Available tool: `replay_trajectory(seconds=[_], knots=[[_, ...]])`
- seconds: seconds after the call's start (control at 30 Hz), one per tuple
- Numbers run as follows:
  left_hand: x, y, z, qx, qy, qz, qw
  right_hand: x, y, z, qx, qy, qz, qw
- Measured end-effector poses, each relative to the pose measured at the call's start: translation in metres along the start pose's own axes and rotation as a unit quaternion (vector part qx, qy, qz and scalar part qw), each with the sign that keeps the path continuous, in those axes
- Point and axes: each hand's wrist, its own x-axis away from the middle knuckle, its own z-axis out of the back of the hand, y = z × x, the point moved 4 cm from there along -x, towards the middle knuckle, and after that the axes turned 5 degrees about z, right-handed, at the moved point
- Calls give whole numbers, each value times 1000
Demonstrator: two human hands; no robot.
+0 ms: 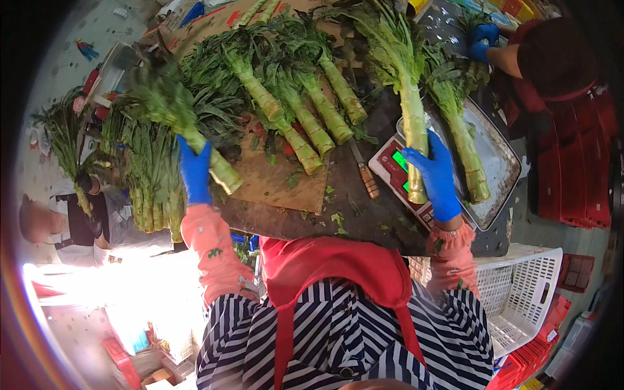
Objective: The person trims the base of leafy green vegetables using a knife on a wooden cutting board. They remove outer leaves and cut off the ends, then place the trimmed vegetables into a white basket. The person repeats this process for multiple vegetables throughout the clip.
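My left hand, in a blue glove, grips a leafy celtuce stalk at the left edge of the dark table. In my right hand, gloved the same way, is another celtuce, held above the red digital scale. One more celtuce stalk lies on the metal weighing tray. Several celtuce stalks lie in a pile in the middle, leaves pointing away from me. A wooden-handled knife rests between the pile and the scale.
Bundled celtuce stands beyond the table's left edge. A cardboard sheet lies under the pile. A co-worker with blue gloves is at the upper right, another person at the left. A white plastic crate sits at the lower right.
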Motion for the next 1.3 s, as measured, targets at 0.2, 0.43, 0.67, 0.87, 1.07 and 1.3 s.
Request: replay_trajectory(seconds=[0.2, 0.43, 0.67, 0.87, 1.07, 1.3], knots=[[53, 22, -114, -8, -70, 1, 998, 0, 11, -33, -123, -37, -68, 989], [66, 36, -217, 235, -303, 191, 904, 30, 23, -24, -116, -51, -79, 989], [63, 83, -124, 568, -358, 302, 677, 73, 16, 39, -66, 10, -53, 996], [80, 189, -52, 630, -403, 106, 655, 94, -17, 98, -137, 179, 43, 973], [148, 273, -159, 492, -487, 106, 714, 112, -41, 117, -149, 270, 117, 944], [238, 299, -257, 277, -683, 95, 668, 148, -37, 137, -115, 320, 116, 933]])
